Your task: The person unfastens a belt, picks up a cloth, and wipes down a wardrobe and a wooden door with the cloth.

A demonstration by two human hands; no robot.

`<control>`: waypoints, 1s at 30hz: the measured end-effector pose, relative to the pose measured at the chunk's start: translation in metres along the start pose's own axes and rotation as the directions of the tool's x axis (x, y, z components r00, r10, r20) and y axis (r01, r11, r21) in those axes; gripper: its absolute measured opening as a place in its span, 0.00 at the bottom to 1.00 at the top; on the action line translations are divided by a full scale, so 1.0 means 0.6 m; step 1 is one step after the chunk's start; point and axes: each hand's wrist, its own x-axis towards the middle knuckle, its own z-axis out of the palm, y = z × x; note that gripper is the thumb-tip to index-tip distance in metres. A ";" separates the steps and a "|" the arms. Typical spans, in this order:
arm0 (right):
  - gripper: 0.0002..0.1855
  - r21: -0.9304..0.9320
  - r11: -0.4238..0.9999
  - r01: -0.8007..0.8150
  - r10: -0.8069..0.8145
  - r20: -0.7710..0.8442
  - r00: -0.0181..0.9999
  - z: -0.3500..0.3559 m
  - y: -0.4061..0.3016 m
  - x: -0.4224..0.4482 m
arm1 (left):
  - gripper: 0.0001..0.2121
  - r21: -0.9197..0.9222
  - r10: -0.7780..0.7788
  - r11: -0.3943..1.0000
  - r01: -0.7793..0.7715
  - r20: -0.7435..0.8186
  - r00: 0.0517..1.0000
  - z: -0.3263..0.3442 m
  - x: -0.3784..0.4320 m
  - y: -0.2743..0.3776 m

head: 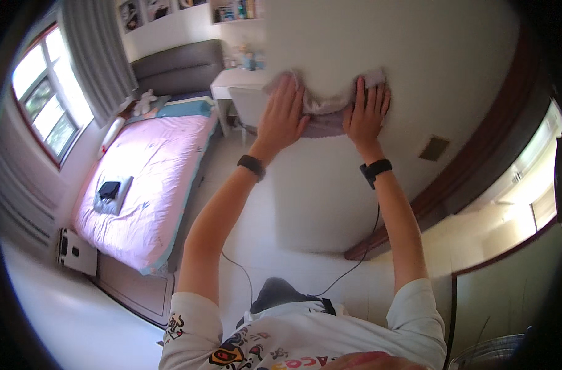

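A pinkish-grey cloth (329, 122) lies against the pale wall (327, 194), sagging in folds between my two hands. My left hand (283, 111) presses flat on its left part, fingers pointing up. On the right part rests my right hand (368, 108), its fingers slightly spread, with a corner of cloth showing past the fingertips. Both palms face the wall and are hidden. Each wrist wears a black band, and thin cables hang below my forearms.
A wall switch plate (434, 147) and a dark wooden door frame (484, 134) are to the right. Leftward stand a white chair (245, 105), a white desk (237, 77) and a bed (147, 157) with pink bedding. A white suitcase (77, 253) is by the bed's foot.
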 end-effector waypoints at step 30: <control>0.32 -0.014 0.969 -0.248 0.215 0.548 0.808 -0.071 0.045 -0.404 | 0.25 -0.320 0.338 0.920 -0.225 0.360 0.870 0.090 -0.177 0.142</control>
